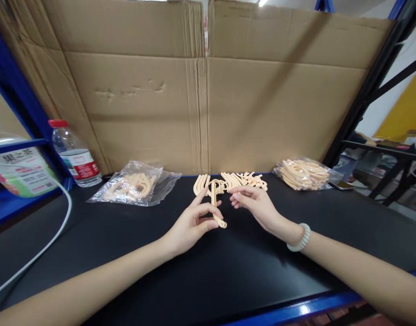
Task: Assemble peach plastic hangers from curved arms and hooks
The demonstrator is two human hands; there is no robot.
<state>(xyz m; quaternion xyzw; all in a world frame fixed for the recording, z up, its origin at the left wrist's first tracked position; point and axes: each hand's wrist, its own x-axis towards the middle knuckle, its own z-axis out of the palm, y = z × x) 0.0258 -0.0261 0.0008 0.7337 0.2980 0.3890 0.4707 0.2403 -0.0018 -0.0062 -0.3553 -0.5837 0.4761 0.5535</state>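
My left hand [196, 222] is closed around a pale beige strip-like piece [214, 194], whose rounded lower end [222, 223] sticks out past the thumb. Just to the right, my right hand [253, 206] is raised over the black table with thumb and fingers pinched together; whatever they hold, if anything, is too small to name. Behind both hands lies a row of similar beige pieces [231, 180], some curved like hooks and others jumbled at the right end. A pale coiled band [299, 237] circles the right wrist.
Clear plastic bags of beige pieces lie at left [131, 185] and right [301, 174]. A red-capped bottle [75, 156], white cable [63, 222] and blue shelf frame stand left. Cardboard [143, 99] walls the back of the black table [181, 290]. A phone [342, 185] lies right.
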